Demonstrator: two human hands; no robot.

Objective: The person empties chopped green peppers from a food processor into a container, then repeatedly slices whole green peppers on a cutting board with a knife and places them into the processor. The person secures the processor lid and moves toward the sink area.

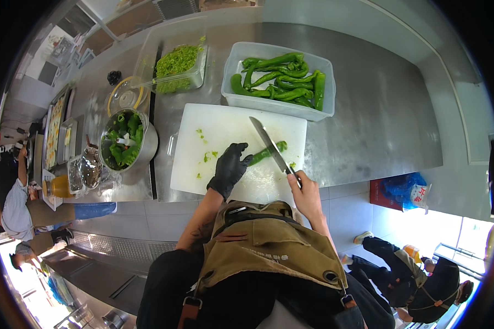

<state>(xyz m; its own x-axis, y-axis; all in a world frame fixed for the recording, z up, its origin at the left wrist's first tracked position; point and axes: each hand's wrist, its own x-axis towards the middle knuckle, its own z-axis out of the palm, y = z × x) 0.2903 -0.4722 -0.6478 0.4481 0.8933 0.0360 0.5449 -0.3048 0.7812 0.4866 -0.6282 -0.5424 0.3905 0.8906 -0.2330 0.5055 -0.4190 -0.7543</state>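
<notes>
A white cutting board [206,135] lies before me with a long green pepper [262,157] on it. My left hand [230,166], in a black glove, is at the pepper's near left end, its fingertips against it. In my right hand [306,190], which is bare, is the dark handle of a kitchen knife [267,140]. The blade slants across the pepper and hides part of it; whether it touches the pepper cannot be seen. Small green scraps [207,156] are scattered over the board.
Behind the board stands a plastic tub [228,78] of whole green peppers [290,78]. Left of it, a clear container [202,74] holds chopped greens [177,61]. A food-processor bowl [150,142] contains pepper pieces. Other people work at far left [18,205] and stand at lower right [432,288].
</notes>
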